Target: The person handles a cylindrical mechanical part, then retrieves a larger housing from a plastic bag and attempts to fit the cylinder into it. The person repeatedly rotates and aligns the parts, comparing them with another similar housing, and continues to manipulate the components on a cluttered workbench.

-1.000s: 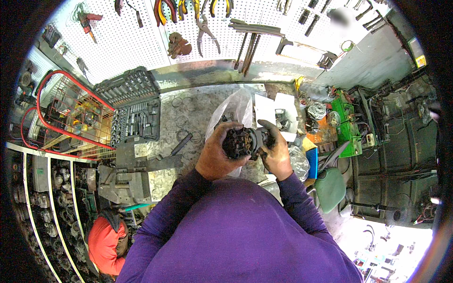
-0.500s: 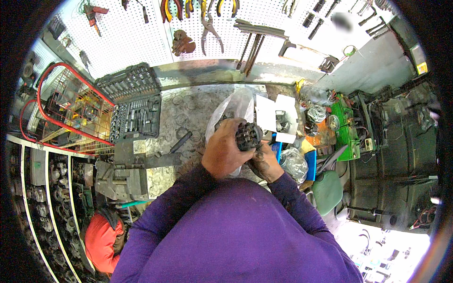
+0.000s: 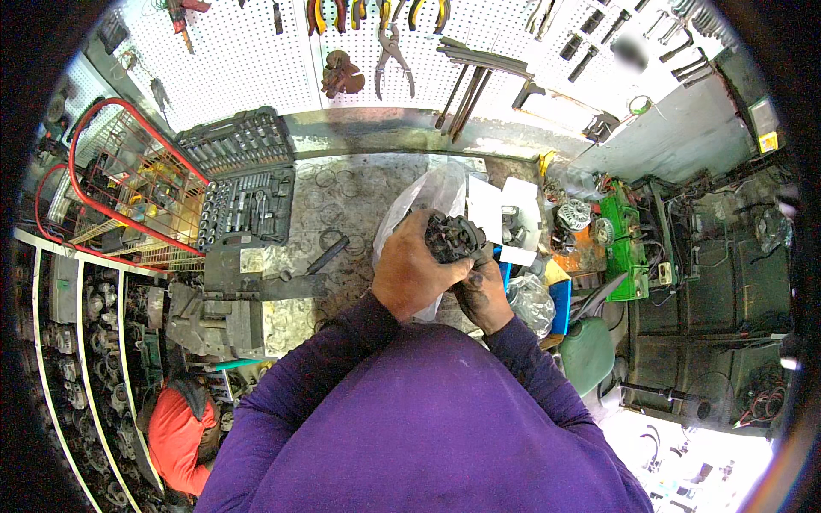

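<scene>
While a dark, knobbly, roundish machine part (image 3: 455,237) sits above our stained workbench (image 3: 321,205), near a filmy plastic bag (image 3: 438,182), our left hand (image 3: 412,272) curls around it; our right hand (image 3: 486,297), half-closed, grips its lower right.

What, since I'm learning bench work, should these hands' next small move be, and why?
Perhaps a slight turn of the dark round machine part with the right hand, the left hand steadying it: the left hand wraps the part's left side, the right hand is at its lower right, and while its notched face shows, the hands hide much of the rest.
</scene>
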Motion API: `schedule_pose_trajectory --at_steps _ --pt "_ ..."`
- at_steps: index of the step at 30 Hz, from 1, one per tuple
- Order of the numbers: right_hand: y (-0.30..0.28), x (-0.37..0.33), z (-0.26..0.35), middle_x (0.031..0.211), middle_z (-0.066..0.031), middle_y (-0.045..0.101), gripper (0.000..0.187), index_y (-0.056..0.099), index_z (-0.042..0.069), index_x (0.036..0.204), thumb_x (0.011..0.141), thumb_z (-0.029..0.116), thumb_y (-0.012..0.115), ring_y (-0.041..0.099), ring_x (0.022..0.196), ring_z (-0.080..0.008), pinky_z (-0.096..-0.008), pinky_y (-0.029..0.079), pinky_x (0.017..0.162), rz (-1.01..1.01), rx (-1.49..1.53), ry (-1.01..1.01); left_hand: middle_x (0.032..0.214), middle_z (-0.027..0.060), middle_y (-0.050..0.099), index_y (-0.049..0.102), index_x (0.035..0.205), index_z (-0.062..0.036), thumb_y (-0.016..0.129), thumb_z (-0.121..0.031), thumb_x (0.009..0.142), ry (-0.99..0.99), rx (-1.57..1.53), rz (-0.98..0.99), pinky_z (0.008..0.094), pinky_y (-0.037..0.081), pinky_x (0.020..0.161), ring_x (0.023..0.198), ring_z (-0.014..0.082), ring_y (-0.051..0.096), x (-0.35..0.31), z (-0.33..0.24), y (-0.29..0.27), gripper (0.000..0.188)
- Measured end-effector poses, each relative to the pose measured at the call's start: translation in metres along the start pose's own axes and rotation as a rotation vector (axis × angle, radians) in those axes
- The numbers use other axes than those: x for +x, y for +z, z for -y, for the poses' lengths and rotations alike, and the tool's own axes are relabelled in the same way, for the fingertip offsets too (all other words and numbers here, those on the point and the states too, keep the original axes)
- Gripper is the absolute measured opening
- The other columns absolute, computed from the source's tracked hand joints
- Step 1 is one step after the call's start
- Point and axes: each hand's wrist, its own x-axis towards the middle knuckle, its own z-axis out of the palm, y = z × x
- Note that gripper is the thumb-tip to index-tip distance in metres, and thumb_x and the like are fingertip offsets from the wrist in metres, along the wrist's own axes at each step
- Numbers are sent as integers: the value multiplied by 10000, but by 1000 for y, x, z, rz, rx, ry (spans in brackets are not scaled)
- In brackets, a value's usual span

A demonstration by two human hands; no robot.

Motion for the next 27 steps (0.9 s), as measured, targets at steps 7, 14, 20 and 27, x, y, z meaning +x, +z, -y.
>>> schedule_pose_trajectory --at_steps 7,14,20,27 --pt "6 1 8 1212 -88 693 416 613 -14 1310 998 234 730 691 1045 -206 -350 571 936 -63 27 144 987 135 763 692 1112 9 894 -209 731 -101 -269 10 361 587 829 874 232 739 6 9 0 483" --pt "19 2 22 1030 -30 693 258 668 -3 1201 1020 178 694 626 865 -115 -263 505 746 -177 -116 153 935 61 749 729 1037 -7 826 -217 822 -222 -614 55 308 551 784 835 146 684 5 17 1 316" --pt "32 3 37 889 -6 653 208 691 0 1091 990 182 704 562 753 -81 -254 445 653 -201 -140 153 932 40 731 710 1084 3 798 -194 885 -306 -667 98 280 551 749 804 111 666 5 25 -1 293" --pt "32 9 37 846 -68 692 231 701 -50 992 932 172 716 593 756 -137 -318 493 683 -258 -461 71 1020 57 726 697 1133 -7 715 -187 960 -275 -978 69 284 571 797 873 136 690 -2 40 12 251"
